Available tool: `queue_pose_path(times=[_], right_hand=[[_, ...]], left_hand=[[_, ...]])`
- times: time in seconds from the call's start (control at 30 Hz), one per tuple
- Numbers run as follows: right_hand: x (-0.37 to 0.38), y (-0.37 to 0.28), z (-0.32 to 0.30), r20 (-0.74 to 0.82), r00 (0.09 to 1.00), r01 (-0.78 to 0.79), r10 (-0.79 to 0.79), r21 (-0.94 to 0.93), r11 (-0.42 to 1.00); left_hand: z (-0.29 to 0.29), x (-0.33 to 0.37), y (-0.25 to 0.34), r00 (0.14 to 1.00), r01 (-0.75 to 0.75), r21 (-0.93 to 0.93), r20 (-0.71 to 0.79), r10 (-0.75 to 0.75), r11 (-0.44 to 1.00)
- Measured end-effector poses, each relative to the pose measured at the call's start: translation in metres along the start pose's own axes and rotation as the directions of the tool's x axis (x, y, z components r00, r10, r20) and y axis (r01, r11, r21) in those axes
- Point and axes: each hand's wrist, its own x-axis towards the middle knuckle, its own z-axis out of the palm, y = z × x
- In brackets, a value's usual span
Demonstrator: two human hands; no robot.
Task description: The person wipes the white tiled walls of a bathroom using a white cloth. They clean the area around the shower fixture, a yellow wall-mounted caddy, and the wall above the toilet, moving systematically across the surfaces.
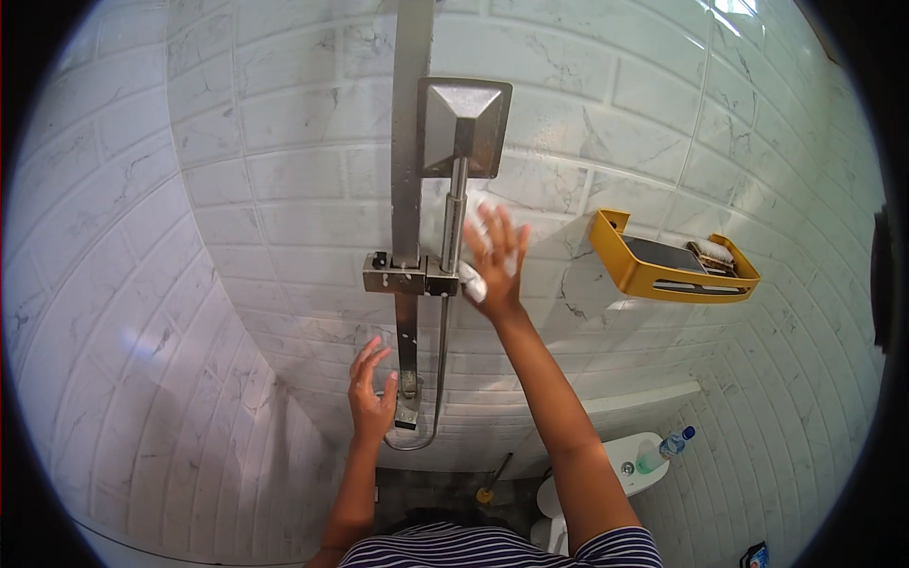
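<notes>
In front of me a hand shower (464, 128) with a square metal head hangs in a bracket (409, 275) on a flat metal slide rail (411, 123). White flecks dot the bracket and rail. My right hand (497, 260) is just right of the shower handle by the tiled wall, fingers spread over a white cloth (472, 282) that shows beside the thumb and past the fingertips. Most of that cloth is hidden by the hand. Lower down, my left hand (372, 393) is open and holds nothing, its fingers curved beside the rail's lower end.
A yellow wall shelf (677, 282) to the right holds a brush (713, 253) and a dark flat item. Below it, a clear bottle with a blue cap (674, 444) stands on a white toilet tank (615, 452). A metal hose (442, 379) loops under the bracket.
</notes>
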Motion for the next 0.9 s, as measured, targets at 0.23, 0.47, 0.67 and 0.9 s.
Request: queue_pose_path(times=[0.23,0.47,0.67,0.9], right_hand=[[0.053,0.03,-0.019,-0.286,0.957,-0.004,-0.048,-0.178,0.984],[0.223,0.051,-0.022,-0.536,0.817,0.269,-0.211,0.031,0.963],[0.213,0.048,-0.022,-0.418,0.875,0.287,-0.246,0.037,0.957],[0.064,0.032,-0.012,-0.334,0.943,0.022,-0.013,0.025,0.999]], left_hand=[[0.013,-0.009,0.005,0.998,-0.06,0.184,-0.025,0.066,0.981],[0.033,-0.017,0.013,0.993,-0.115,0.208,0.057,0.105,0.971],[0.035,-0.013,0.01,0.992,-0.126,0.274,0.061,0.114,0.953],[0.031,-0.018,0.009,0.996,-0.091,0.272,0.049,0.081,0.958]])
